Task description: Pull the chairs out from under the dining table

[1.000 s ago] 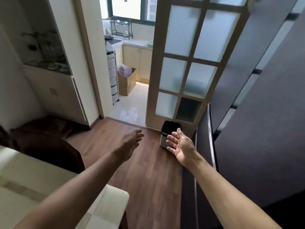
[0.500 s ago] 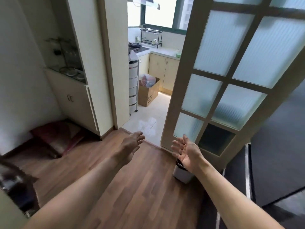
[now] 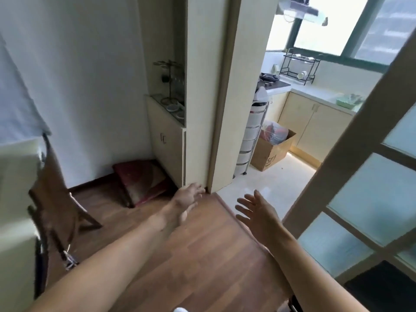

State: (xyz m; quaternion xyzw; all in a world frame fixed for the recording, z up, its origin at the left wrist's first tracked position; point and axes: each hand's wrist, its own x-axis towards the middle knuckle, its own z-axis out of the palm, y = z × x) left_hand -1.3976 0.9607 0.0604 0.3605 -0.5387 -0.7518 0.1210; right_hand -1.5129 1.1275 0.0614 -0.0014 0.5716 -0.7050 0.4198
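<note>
**Chair at far left, both hands empty**

Chair (image 3: pixel 53 199), brown wood, blurred, sits at the left edge, tucked against the pale dining table (image 3: pixel 15 199) edge; dark legs splay onto the floor. Neither hand touches it.

Left hand (image 3: pixel 188 202) reaches forward over the floor, palm down, fingers loosely spread, holding nothing. Right hand (image 3: pixel 258 213) is out in front, palm turned inward, fingers spread, holding nothing. Both forearms are bare and extended, hands near each other but apart, well clear of the chair.

Floor is brown wood planks (image 3: pixel 202 255), changing to white tile (image 3: pixel 276 181) at the kitchen doorway. White wall at left. A red-patterned cushion (image 3: pixel 140 181) leans at the wall base beside a cream cabinet (image 3: pixel 166 140). The cabinet's open niche has a wire stand and small dishes, blurry. A frosted-glass paned door (image 3: pixel 360 199) stands open at right, with a dark mat (image 3: pixel 382 287) below it.

In the kitchen: a cardboard box (image 3: pixel 271 152) on the tile holds a filled plastic bag (image 3: pixel 273 132). A white tiered rack (image 3: pixel 249 138) stands just beside the box. On the counter (image 3: pixel 315 94) sit a black wire dish rack (image 3: pixel 299 66) and a green tray (image 3: pixel 347 102); contents too small to tell.
</note>
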